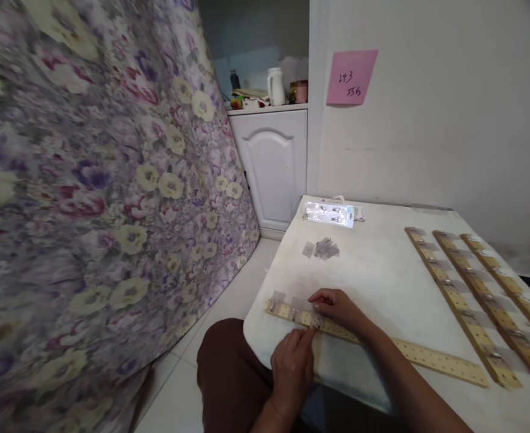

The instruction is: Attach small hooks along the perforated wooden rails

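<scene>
A long pale wooden strip (pixel 436 359) with rows of holes lies along the table's near edge. Small metal fittings (pixel 294 314) with clear plastic squares (pixel 278 296) sit at its left end. My left hand (pixel 293 367) is closed, its fingertips at the strip's near edge beside the third fitting (pixel 315 321). Just above that fitting, my right hand (pixel 339 310) has its thumb and index finger brought together. What lies between those fingertips is too small to make out. The right forearm passes over the middle of the strip and hides part of it.
Several loose grey plastic squares (pixel 327 248) lie in a pile farther back. Behind them is a clear blister pack (pixel 328 214). Three wooden strips (pixel 461 300) with fittings attached lie at the right. A floral curtain (pixel 112 180) hangs at the left, and a white cabinet (pixel 274 171) stands behind.
</scene>
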`<state>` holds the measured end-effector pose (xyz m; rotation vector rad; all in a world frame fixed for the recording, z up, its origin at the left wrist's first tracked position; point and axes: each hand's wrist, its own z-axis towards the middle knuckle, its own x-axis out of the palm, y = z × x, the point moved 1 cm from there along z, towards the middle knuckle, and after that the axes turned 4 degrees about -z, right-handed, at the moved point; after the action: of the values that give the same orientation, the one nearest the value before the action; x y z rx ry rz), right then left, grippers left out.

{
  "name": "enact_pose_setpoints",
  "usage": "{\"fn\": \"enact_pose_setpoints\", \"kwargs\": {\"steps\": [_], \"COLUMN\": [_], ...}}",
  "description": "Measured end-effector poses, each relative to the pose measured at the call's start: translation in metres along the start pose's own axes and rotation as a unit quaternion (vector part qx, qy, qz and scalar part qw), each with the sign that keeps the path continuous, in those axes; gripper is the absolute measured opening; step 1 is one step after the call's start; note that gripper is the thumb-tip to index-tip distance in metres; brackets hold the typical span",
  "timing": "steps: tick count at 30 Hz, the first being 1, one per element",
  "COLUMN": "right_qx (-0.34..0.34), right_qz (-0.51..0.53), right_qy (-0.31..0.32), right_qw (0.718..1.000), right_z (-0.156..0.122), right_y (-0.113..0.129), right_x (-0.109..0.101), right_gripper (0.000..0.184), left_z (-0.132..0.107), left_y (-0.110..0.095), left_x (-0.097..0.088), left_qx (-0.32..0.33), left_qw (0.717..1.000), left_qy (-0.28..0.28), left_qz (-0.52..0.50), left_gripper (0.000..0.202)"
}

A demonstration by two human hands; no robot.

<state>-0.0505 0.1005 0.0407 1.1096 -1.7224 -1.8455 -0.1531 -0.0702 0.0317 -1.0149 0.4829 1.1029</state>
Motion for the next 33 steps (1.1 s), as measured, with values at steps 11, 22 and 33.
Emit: {"fn": "enact_pose_setpoints", "kwargs": {"steps": [11,22,33], "right_qx": [0.009,0.018,0.019], "right_qz": [0.015,0.019,0.01], "right_qy": [0.019,0.018,0.02], "right_qw": [1.0,0.999,1.0], "right_z": [-0.0031,-0.0064,-0.0071], "right_y": [-0.0006,-0.0005,0.0001], "right_x": [-0.004,-0.0048,-0.0047], "right_gripper": [0.026,0.028,0.034], "left_z": [0.0026,0.0035,0.0041], "left_y": [-0.0044,-0.0025,-0.0029], "left_x": [-0.0043,-0.0023,-0.0023], "left_qx": [0.004,0.014,0.012], "left_qw": [1.0,1.0,1.0], "left_qy": [0.003,-0.013,-0.016], "left_qz": [0.007,0.01,0.018], "left_gripper": [0.041,0.043,0.039]}}
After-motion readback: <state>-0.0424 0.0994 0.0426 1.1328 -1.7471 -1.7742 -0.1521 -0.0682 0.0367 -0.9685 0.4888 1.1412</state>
